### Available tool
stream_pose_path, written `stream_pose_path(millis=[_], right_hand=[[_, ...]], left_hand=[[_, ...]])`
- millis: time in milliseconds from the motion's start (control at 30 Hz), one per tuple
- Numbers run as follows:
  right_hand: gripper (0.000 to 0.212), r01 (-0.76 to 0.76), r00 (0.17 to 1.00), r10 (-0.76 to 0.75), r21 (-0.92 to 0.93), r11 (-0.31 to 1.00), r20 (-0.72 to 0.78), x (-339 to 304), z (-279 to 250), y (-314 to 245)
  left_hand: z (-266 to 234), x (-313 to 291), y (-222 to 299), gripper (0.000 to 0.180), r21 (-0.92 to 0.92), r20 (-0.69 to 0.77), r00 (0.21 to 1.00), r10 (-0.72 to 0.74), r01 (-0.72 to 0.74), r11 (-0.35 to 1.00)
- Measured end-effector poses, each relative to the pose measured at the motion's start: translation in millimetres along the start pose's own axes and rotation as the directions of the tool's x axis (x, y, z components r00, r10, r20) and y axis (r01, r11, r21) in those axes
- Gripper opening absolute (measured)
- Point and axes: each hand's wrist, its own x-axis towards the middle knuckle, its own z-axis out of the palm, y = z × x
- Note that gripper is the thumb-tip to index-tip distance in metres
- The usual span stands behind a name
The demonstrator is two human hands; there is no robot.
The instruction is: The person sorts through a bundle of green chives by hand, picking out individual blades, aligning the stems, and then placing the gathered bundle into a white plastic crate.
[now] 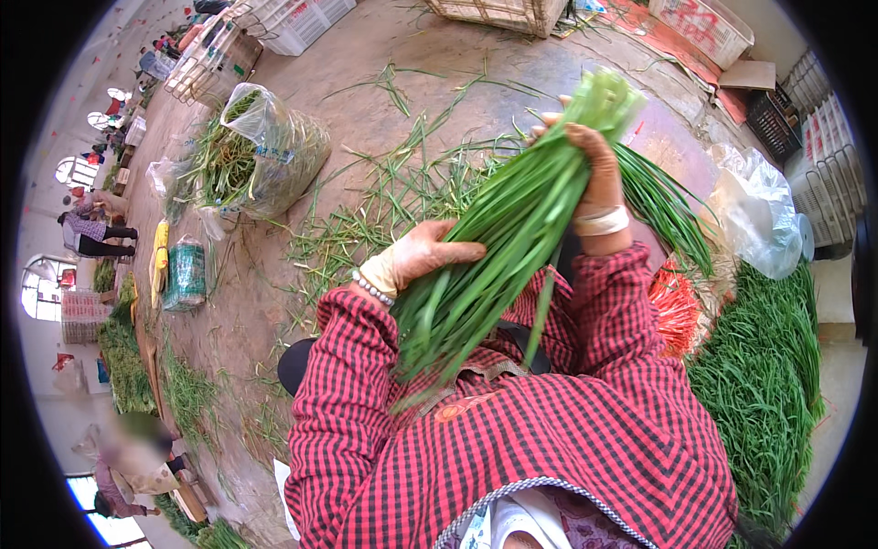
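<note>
A large bunch of garlic chives (512, 210) is held slantwise in front of my chest, pale stem ends up and to the right, green leaf tips down toward my lap. My right hand (596, 169), in a thin glove, is wrapped round it just below the stem ends. Farther down the leaves, my gloved left hand (422, 259) grips the bunch's left side, thumb laid across the front. Beyond my right wrist lies another bunch of chives (672, 206), partly hidden by my arm. A bundle of red ties (675, 309) is beside my right sleeve.
Loose leaves (402, 197) litter the floor. A clear bag of greens (274, 156) stands left, near a roll of green twine (186, 274). To my right are a long chive heap (764, 384), crumpled plastic (759, 210) and stacked crates (823, 165). Other people (91, 233) are far left.
</note>
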Motion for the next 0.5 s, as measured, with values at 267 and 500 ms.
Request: stream_pose_path(millis=[267,500], right_hand=[[0.047,0.011,0.984,0.005,0.089,0.996,-0.178,-8.2,-117.5,-24.8],[0.045,0.032,0.975,-0.007,0.107,0.994,-0.222,-10.5,-160.5,-28.0]], left_hand=[[-56.5,-21.1,-49.1,0.042,-0.212,-0.383,0.923,0.032,-0.121,0.97],[-84.9,-25.0,-47.9,0.041,-0.228,-0.617,0.78,0.101,-0.301,0.926]])
